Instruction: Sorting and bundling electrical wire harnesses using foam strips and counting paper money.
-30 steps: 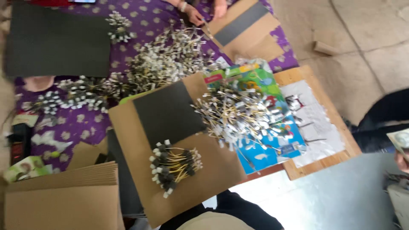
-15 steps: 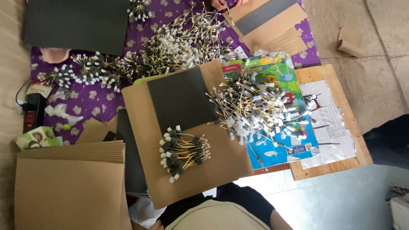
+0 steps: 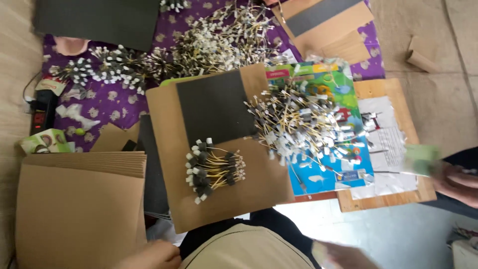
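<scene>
A big stack of cardboard sheets (image 3: 79, 209) waits beside the cardboard board (image 3: 219, 149); one wired bundle (image 3: 214, 169) lies sorted there, while a large loose pile (image 3: 308, 129) remains. Left hand (image 3: 152, 255) and right hand (image 3: 343, 256) sit low, grip unclear.

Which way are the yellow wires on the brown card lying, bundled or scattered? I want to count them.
Bundled. The yellow wires lie side by side in one tight bunch on the brown card, unlike the loose heap of wires beside it.
</scene>
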